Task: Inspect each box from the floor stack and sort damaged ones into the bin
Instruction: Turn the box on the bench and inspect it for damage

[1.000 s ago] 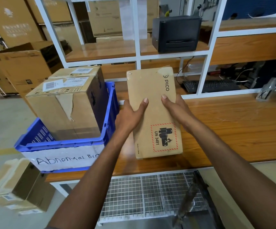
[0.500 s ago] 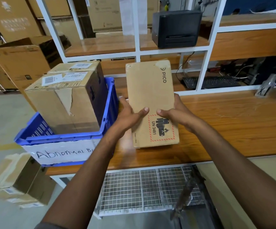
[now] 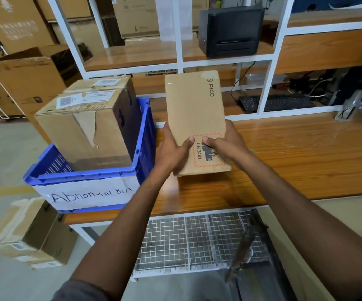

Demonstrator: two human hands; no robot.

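The wooden bench holds a blue bin at its left end. A big torn box sits in the bin. More boxes lie on the floor below. A flat brown box is just right of the bin, over the bench. The left hand and right hand grip its near end, fingers curled round its sides and thumbs on top.

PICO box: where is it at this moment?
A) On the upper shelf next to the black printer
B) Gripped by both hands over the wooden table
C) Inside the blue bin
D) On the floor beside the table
B: the left hand and right hand grip the PICO box at its near end over the wooden table, to the right of the blue bin.
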